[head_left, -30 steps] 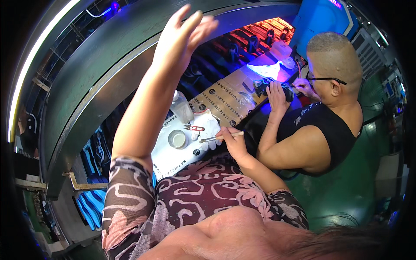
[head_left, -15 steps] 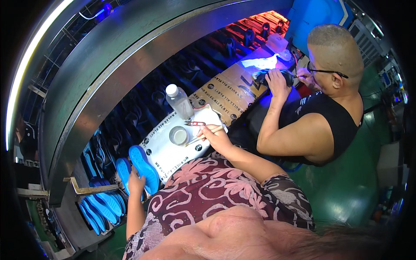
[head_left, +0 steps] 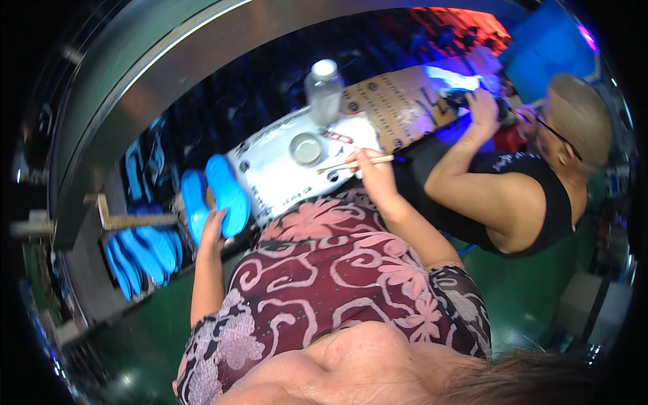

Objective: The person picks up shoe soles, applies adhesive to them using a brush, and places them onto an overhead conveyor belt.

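On the worktop (head_left: 271, 174), a bottle (head_left: 325, 93) stands far — a cup (head_left: 306, 149) nearer. Two soles (head_left: 228, 191) sit left of both.

Left forearm (head_left: 207, 287) bare, near vertical in view; left hand (head_left: 213, 228) at its upper end, curled in a grip. Right forearm (head_left: 420, 226) slants up and leftward from a bent elbow; right hand (head_left: 375, 177) closed in a pinch, forward of the torso.

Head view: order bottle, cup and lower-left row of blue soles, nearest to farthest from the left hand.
1. Row of blue soles: left of the left hand.
2. Cup: right of it, on the white sheet.
3. Bottle: beyond the cup.
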A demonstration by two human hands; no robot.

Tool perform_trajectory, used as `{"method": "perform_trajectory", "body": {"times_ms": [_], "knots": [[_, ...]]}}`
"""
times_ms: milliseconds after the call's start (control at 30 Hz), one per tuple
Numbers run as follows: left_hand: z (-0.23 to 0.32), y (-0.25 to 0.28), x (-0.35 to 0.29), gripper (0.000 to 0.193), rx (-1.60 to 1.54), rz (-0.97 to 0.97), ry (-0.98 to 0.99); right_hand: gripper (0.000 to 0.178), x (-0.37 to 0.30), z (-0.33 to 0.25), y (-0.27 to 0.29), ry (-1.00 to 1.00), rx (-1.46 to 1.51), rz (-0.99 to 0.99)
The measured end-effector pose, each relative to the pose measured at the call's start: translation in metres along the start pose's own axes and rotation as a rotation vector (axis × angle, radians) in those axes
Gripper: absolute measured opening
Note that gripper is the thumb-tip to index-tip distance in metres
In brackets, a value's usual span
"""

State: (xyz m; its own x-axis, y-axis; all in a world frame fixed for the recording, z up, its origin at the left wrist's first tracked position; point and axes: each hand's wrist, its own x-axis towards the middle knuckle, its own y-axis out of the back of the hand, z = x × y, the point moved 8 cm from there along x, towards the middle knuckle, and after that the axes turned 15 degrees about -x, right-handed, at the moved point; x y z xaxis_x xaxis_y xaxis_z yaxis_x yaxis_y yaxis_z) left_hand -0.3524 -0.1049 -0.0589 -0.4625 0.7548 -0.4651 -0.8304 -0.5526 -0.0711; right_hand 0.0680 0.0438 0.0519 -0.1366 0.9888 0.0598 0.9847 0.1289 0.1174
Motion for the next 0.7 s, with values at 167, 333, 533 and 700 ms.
{"method": "perform_trajectory", "body": {"times_ms": [167,333,533,700], "knots": [[0.006,-0.068,-0.049,0.04,-0.706,-0.39,0.335,0.032,0.005,-0.006,-0.003,-0.055,-0.008,-0.062],[0.075,-0.124,-0.079,0.052,-0.324,-0.24,-0.165,0.035,0.012,-0.031,-0.016,0.042,0.0,-0.111],[0.11,-0.154,-0.09,0.047,-0.048,-0.204,-0.55,0.035,0.003,-0.085,-0.043,0.349,-0.189,-0.215],[0.126,-0.172,-0.1,0.044,0.045,-0.231,-0.677,0.024,-0.005,-0.103,-0.055,0.613,-0.306,-0.173]]}}
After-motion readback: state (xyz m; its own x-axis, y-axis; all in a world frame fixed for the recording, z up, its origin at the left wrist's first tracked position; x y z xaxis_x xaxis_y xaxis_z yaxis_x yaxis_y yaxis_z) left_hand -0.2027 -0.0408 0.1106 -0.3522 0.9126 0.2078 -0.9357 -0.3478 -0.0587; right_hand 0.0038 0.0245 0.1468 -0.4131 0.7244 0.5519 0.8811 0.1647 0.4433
